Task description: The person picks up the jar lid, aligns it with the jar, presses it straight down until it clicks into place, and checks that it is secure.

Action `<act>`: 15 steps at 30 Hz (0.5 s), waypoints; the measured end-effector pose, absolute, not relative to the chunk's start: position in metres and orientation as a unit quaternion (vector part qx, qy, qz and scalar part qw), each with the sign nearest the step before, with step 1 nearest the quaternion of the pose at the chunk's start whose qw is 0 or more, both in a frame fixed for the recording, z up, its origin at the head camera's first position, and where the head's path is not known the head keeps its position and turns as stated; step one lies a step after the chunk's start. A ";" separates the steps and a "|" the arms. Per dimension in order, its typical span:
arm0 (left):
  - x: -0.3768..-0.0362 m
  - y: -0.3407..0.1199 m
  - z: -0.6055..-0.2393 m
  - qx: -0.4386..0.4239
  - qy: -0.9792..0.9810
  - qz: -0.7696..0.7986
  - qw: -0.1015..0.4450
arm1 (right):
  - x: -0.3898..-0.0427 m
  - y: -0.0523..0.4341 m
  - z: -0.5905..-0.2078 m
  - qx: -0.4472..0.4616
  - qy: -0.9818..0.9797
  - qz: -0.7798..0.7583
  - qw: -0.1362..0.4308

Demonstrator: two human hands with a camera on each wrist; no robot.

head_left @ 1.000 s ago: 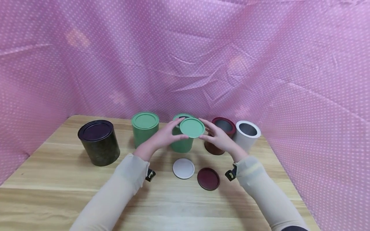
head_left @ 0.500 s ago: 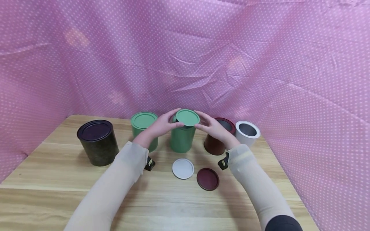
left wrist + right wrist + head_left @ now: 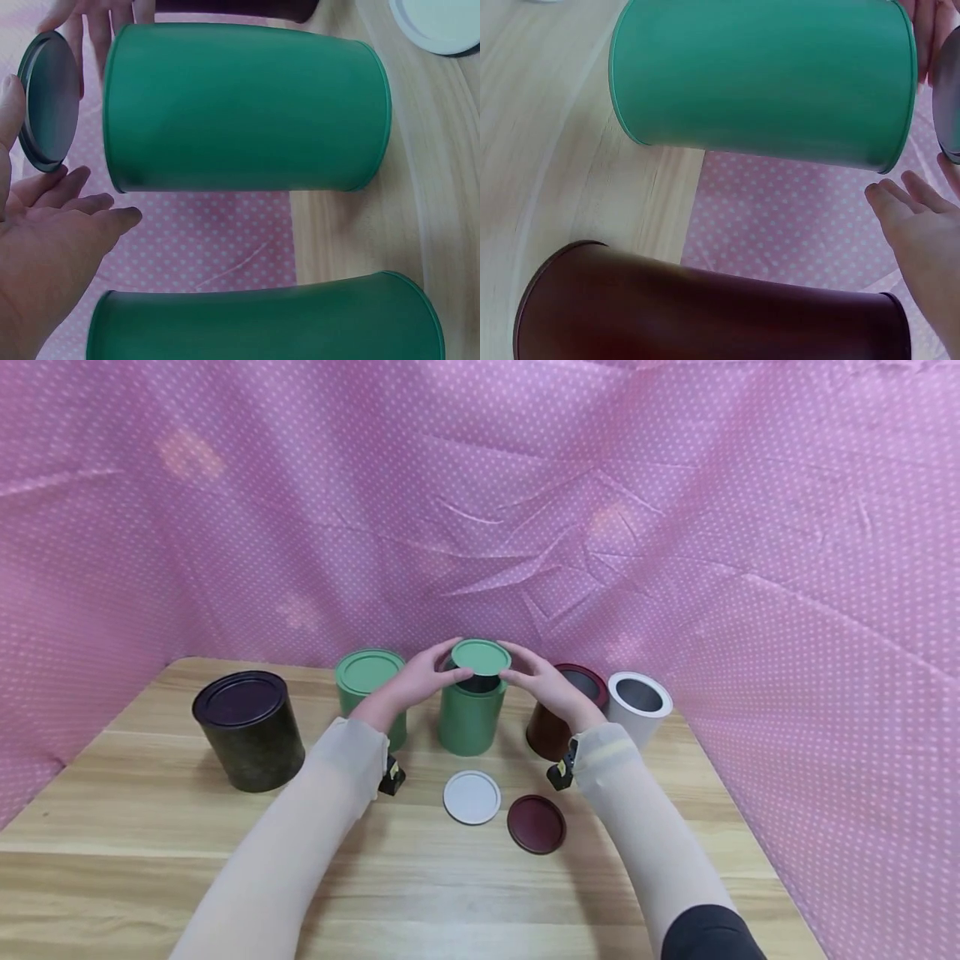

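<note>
My left hand [image 3: 422,682] and right hand [image 3: 546,682] hold a round green lid [image 3: 481,657] by its edge, one from each side. Beneath the lid stands an upright green can [image 3: 470,722], its dark opening partly showing. In the left wrist view, a gap separates the lid [image 3: 54,101] from the can's rim. Thumbs are at the near edge of the lid, while the other fingers reach round behind. Left of this can is a second green can [image 3: 370,672] with its lid on. A dark red open can [image 3: 551,728] stands beside my right hand.
A large black lidded can [image 3: 251,735] stands at the left. Far right is an open white can [image 3: 633,718]. Nearer on the wooden table [image 3: 465,893] lie a white lid [image 3: 472,797] and a dark red lid [image 3: 536,824]. Pink dotted cloth [image 3: 480,510] hangs around the back and sides.
Both hands have carried the green lid away from me and slightly left, from in front of the green can to over its opening. The cans and loose lids have stayed put.
</note>
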State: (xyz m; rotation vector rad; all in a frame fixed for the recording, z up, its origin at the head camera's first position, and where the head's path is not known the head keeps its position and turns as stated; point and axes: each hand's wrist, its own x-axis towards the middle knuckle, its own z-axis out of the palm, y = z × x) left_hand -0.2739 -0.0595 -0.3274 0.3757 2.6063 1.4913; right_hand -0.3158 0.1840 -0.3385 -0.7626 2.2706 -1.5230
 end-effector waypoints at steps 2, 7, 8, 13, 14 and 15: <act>-0.275 -0.060 -0.329 0.119 0.861 0.490 0.064 | -0.319 0.183 -0.342 -0.262 0.790 -0.533 0.153; -0.276 -0.059 -0.335 0.110 0.867 0.481 0.073 | -0.325 0.183 -0.351 -0.265 0.785 -0.535 0.165; -0.276 -0.059 -0.336 0.108 0.868 0.479 0.073 | -0.326 0.183 -0.353 -0.266 0.784 -0.535 0.168; -0.277 -0.059 -0.342 0.106 0.864 0.486 0.073 | -0.328 0.184 -0.359 -0.272 0.784 -0.531 0.170; -0.277 -0.059 -0.343 0.105 0.864 0.488 0.072 | -0.329 0.184 -0.360 -0.273 0.784 -0.531 0.170; -0.278 -0.059 -0.344 0.105 0.864 0.488 0.072 | -0.330 0.184 -0.361 -0.274 0.785 -0.529 0.169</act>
